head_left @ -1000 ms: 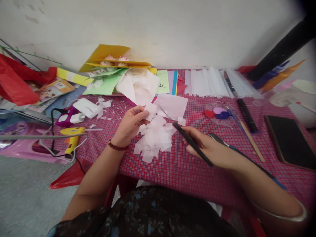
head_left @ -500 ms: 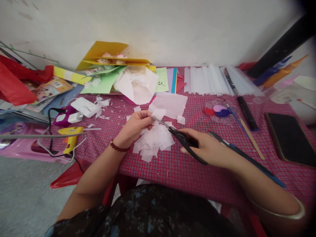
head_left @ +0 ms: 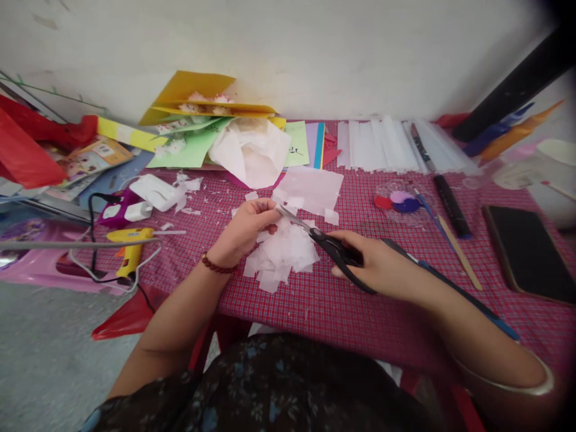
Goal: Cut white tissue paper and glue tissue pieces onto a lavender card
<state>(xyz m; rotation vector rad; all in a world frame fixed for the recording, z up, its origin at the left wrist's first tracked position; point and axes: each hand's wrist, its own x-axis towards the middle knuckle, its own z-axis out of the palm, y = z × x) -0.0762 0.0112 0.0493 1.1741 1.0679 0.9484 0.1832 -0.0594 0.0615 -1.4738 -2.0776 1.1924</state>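
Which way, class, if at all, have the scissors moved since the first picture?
Yes. Against the large pale sheet, the scissors have moved left and toward the camera; their tips are now beside the left hand.

1. On the worktop (head_left: 360, 327) lay a heap of paper squares (head_left: 285, 255), the left hand (head_left: 252, 227) at its left, the right hand (head_left: 373, 264) at its right.
2. The scissors (head_left: 330, 247) sat in the right hand, their blades reaching over the heap to the left fingertips.
3. Behind the heap lay a sheet (head_left: 315, 187); behind that, leftward, crumpled paper (head_left: 249, 150) before the folders (head_left: 189, 141).
4. Plastic sleeves (head_left: 375, 147) lay to the right, near the wall (head_left: 292, 54).
5. Before the sleeves came a paint tray (head_left: 400, 204), then rightward a marker (head_left: 451, 207) and phone (head_left: 528, 252).
6. Left of the hands, a charger (head_left: 155, 193) lay behind the glue gun (head_left: 132, 249).
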